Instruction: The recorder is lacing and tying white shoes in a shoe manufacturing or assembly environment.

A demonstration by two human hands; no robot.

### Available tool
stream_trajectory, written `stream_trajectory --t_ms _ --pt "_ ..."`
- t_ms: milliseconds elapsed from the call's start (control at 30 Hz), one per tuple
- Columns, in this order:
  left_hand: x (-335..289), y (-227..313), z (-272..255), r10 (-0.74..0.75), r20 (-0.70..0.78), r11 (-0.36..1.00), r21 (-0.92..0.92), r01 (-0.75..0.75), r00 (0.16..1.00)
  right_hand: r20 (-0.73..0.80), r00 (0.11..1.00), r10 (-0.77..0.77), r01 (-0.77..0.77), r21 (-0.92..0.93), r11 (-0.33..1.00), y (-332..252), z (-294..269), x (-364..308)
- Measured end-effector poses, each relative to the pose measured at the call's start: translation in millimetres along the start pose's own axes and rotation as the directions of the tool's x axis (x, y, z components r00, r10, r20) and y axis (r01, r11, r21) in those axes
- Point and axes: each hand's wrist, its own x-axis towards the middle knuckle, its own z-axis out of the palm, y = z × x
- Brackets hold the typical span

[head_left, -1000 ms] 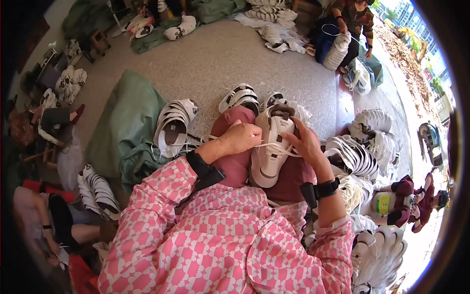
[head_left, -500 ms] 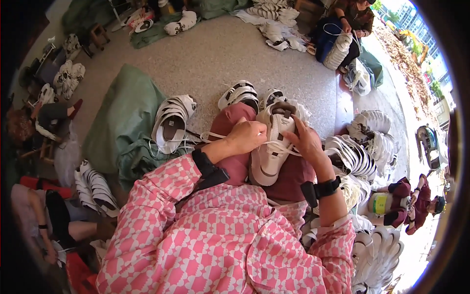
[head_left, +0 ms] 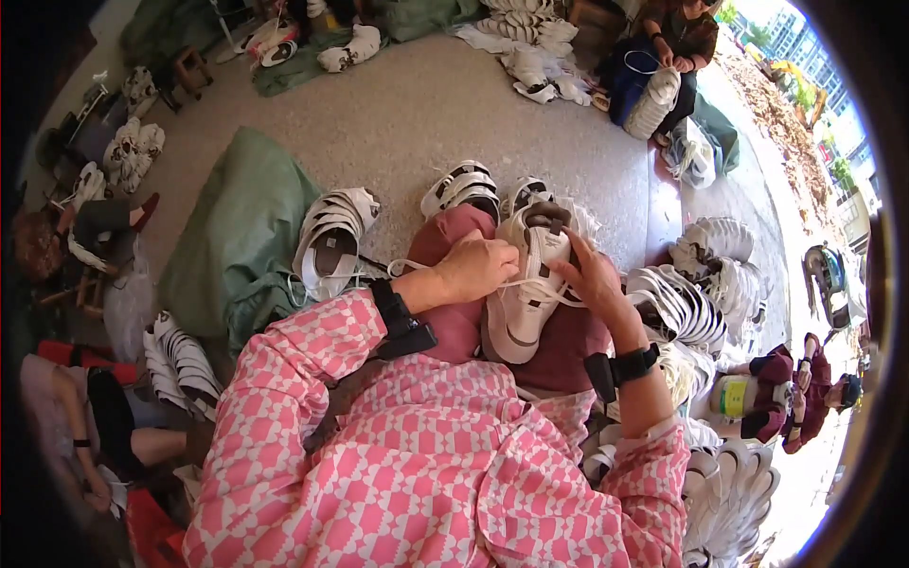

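A white and beige shoe upper (head_left: pixel 519 317) lies across my lap, toe toward me, its brown-lined opening pointing away. My left hand (head_left: pixel 471 269) is closed in a pinch at its left lacing edge, on a white shoelace (head_left: pixel 537 287) that crosses the tongue; the fingertips are partly hidden. A loose length of lace trails out to the left of that hand. My right hand (head_left: pixel 597 279) grips the right side of the upper, with the thumb by the lace and the fingers along the collar.
Nested shoe uppers (head_left: pixel 333 237) stand left of my knees beside a green cloth sack (head_left: pixel 241 213). More stacks of uppers (head_left: pixel 677 308) crowd my right side. Beyond my knees are further uppers (head_left: pixel 462 186). A seated co-worker (head_left: pixel 677 47) handles lace at the far right; others sit at both sides.
My left hand has shifted slightly, its fingers staying by the lacing edge. The right hand keeps its hold, and the upper has barely moved.
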Motion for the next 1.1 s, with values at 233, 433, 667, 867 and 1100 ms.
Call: stream_trajectory --t_ms 233,433,667,867,1100 --pt "20.1 -4.4 -33.5 0.307 -0.012 0.950 -0.059 -0.307 0.952 -0.168 0.986 -0.007 -0.016 -0.137 0.990 -23.5 -1.2 -13.8" --pt "37.4 -6.9 -41.6 0.311 0.295 0.946 -0.186 -0.265 0.903 -0.330 0.823 -0.463 0.418 -0.202 0.886 -42.0 -0.2 -8.4" --pt "30.8 -18.6 -43.2 0.350 0.231 0.879 -0.417 -0.233 0.908 -0.064 0.964 -0.258 0.263 0.346 0.900 -36.9 9.9 0.5" --pt "30.1 -21.1 -34.6 0.331 0.183 0.904 -0.341 -0.256 0.926 -0.089 0.922 -0.377 0.387 0.277 0.880 -35.6 20.8 7.1" --pt "24.8 -6.6 -38.3 0.284 0.140 0.921 -0.315 -0.229 0.949 -0.201 0.885 -0.420 0.427 -0.007 0.904 -27.6 10.2 7.3"
